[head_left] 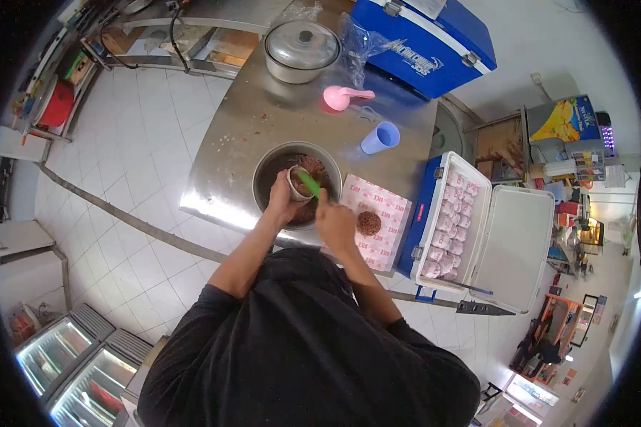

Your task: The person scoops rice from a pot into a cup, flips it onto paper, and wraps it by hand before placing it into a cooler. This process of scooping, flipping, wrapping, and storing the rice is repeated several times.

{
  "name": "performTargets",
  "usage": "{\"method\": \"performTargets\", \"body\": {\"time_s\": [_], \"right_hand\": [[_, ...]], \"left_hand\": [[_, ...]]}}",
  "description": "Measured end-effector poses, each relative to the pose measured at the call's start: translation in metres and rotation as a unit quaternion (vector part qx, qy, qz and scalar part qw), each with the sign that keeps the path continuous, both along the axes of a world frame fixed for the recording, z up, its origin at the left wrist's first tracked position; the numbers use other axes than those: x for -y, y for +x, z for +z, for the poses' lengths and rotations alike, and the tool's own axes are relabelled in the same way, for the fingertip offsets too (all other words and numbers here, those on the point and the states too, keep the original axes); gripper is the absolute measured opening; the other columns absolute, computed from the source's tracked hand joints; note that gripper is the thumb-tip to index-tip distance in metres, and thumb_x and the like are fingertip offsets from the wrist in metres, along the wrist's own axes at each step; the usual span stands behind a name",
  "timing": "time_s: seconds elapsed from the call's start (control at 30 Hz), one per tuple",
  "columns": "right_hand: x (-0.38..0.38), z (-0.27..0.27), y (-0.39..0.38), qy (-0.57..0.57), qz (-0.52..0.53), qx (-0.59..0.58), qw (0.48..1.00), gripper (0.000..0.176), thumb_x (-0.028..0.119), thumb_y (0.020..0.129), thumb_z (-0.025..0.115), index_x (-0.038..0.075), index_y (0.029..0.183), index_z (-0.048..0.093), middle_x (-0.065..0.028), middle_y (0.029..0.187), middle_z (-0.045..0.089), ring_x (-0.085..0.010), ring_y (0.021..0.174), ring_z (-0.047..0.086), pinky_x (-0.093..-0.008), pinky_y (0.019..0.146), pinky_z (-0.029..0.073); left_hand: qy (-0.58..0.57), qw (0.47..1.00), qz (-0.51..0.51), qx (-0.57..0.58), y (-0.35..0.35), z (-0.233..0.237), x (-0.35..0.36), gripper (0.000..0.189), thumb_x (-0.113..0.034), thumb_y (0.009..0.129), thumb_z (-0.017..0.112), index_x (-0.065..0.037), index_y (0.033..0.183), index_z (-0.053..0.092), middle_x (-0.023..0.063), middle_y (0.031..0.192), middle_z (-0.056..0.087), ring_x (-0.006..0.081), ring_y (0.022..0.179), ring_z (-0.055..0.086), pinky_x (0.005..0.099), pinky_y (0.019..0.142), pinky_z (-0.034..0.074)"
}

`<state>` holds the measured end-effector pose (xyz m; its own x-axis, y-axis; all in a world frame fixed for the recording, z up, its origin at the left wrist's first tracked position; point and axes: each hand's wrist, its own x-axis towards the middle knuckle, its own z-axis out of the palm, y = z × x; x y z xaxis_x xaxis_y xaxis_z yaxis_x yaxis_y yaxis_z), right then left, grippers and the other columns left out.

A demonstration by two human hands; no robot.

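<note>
Over a round metal pot [261, 174] of brown food, my left hand [283, 200] is wrapped round a small cup [297, 186] with brown food inside. My right hand [334, 222] grips a green utensil [308, 183], whose green part reaches over the cup's mouth. Right of the pot, a sheet of red-printed paper [382, 255] lies on the metal table, and a round brown patty [368, 223] sits on it. The food low in the pot is partly hidden by my hands.
On the metal table [228, 149] stand a lidded pot [303, 53], a pink scoop [337, 97], a blue cup [381, 138] and a closed blue cooler [427, 46]. An open cooler [481, 185] at the right holds several wrapped bundles [449, 224].
</note>
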<state>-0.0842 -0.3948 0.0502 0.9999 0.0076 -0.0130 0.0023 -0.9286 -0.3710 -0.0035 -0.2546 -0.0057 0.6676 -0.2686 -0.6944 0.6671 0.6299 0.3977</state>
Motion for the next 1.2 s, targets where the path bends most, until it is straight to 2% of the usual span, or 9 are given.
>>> {"method": "performTargets", "body": {"time_s": [0.1,0.2,0.4,0.6,0.8,0.9,1.0,1.13,1.2], "right_hand": [[-0.018,-0.036,-0.012,-0.102,0.053,0.008,0.993,0.069,0.007,0.088,0.055,-0.003,0.153,0.034,-0.0196,0.08,0.066,-0.0367,0.06,0.067,-0.0456,0.055,0.056],[-0.022,-0.048,-0.017,-0.107,0.021,0.092,0.99,0.06,0.009,0.081,0.065,-0.001,0.139,0.056,-0.0132,0.069,0.063,-0.0302,0.05,0.063,-0.0422,0.047,0.054],[-0.02,-0.047,-0.007,-0.065,-0.018,0.075,0.995,0.052,0.01,0.084,0.063,-0.003,0.135,0.059,-0.0157,0.064,0.063,-0.0329,0.051,0.063,-0.046,0.05,0.053],[-0.001,-0.022,0.009,0.069,-0.043,-0.013,0.997,0.022,0.013,0.088,0.061,0.001,0.101,0.075,-0.0243,0.071,0.066,-0.0419,0.065,0.066,-0.0504,0.062,0.053],[0.037,-0.015,0.018,0.122,-0.116,0.074,0.983,0.02,0.019,0.093,0.063,0.004,0.095,0.075,-0.0244,0.071,0.065,-0.0383,0.066,0.068,-0.0478,0.065,0.052],[0.039,0.015,0.015,0.242,-0.181,-0.031,0.953,0.027,0.022,0.099,0.058,-0.001,0.095,0.072,-0.0257,0.072,0.065,-0.0363,0.065,0.066,-0.0458,0.065,0.05],[0.013,0.008,0.006,0.328,-0.165,-0.023,0.93,0.029,0.025,0.102,0.057,0.0,0.101,0.071,-0.0206,0.07,0.061,-0.0176,0.066,0.059,-0.0384,0.067,0.048],[-0.005,-0.026,0.003,0.294,-0.094,-0.064,0.949,0.03,0.023,0.103,0.055,-0.003,0.101,0.069,-0.0203,0.075,0.064,-0.0204,0.069,0.059,-0.0402,0.068,0.048],[0.006,-0.023,0.009,0.285,-0.048,-0.124,0.949,0.028,0.021,0.102,0.055,-0.004,0.095,0.066,-0.0239,0.077,0.063,-0.0302,0.07,0.06,-0.0424,0.069,0.048]], "left_hand": [[-0.042,0.999,0.0,-0.01,0.004,0.003,0.005,0.044,-0.038,0.105,0.032,-0.013,0.13,0.057,0.0118,0.13,0.06,0.03,0.12,0.059,0.0563,0.096,0.05],[-0.049,0.997,0.043,-0.044,0.003,0.005,0.003,0.043,-0.036,0.105,0.03,-0.012,0.128,0.058,0.0128,0.127,0.061,0.0313,0.118,0.06,0.0568,0.096,0.05],[-0.085,0.994,0.069,-0.029,0.003,-0.001,0.005,0.043,-0.036,0.108,0.03,-0.01,0.13,0.056,0.0125,0.125,0.062,0.0312,0.113,0.064,0.0578,0.094,0.053],[-0.083,0.997,0.006,0.009,0.001,-0.011,-0.007,0.042,-0.035,0.109,0.033,-0.009,0.132,0.055,0.0117,0.128,0.062,0.0291,0.119,0.062,0.0568,0.094,0.055],[-0.179,0.983,0.024,0.044,0.008,-0.016,-0.021,0.044,-0.037,0.108,0.033,-0.009,0.134,0.056,0.013,0.135,0.06,0.0298,0.123,0.061,0.0547,0.098,0.054],[-0.179,0.981,0.029,0.067,0.009,-0.015,-0.023,0.043,-0.036,0.107,0.035,-0.01,0.133,0.057,0.0122,0.133,0.062,0.0299,0.122,0.062,0.0539,0.098,0.054],[-0.143,0.987,0.022,0.068,0.01,-0.017,-0.016,0.041,-0.035,0.107,0.037,-0.009,0.13,0.058,0.0112,0.126,0.065,0.0286,0.116,0.064,0.0517,0.096,0.055],[-0.062,0.997,-0.017,0.051,0.003,0.005,-0.012,0.038,-0.036,0.106,0.041,-0.011,0.126,0.06,0.0089,0.12,0.067,0.0255,0.112,0.066,0.0497,0.092,0.056],[-0.055,0.997,-0.034,0.046,0.0,0.003,-0.015,0.036,-0.037,0.105,0.041,-0.012,0.125,0.06,0.0079,0.12,0.066,0.0252,0.112,0.065,0.0498,0.091,0.056]]}}
